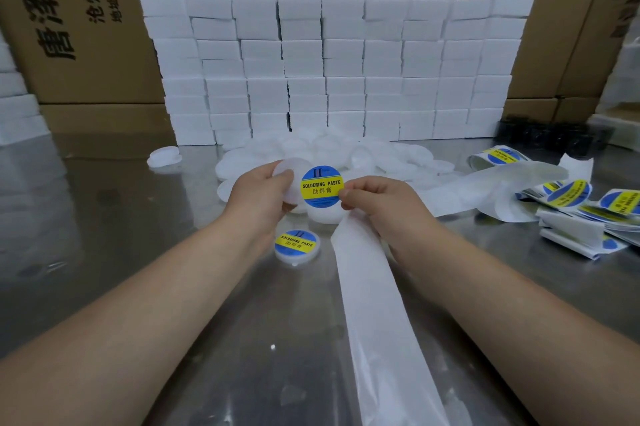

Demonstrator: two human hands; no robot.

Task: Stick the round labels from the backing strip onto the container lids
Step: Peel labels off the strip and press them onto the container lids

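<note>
While my right hand (377,200) pinches a round label (321,186) by its right edge between thumb and fingertip, my left hand (261,190) grips a plain white lid (285,165), fingers curled round its rim. The label's left edge overlaps the lid; I cannot tell whether they touch yet. The bare backing strip (374,304) runs out from under my right palm and down the steel table (104,217) towards me.

I judge this to be the placing step: label peeled, lid ready, not yet pressed on. Next the label needs centring over the lid, then smoothing flat without creases.

The label is blue with a yellow band reading "SOLDERING PASTE" above the Chinese characters 助焊膏, with a mark like "II" at the top. Just below my hands a finished lid (297,245) lies on the table bearing the same label. Beyond them sits a heap of unlabelled lids (398,155), and to the right a folded strip of unused labels (588,203). Behind stand stacked white blocks (332,72) and brown cartons (69,27) printed with large black Chinese characters, partly cut off.
</note>
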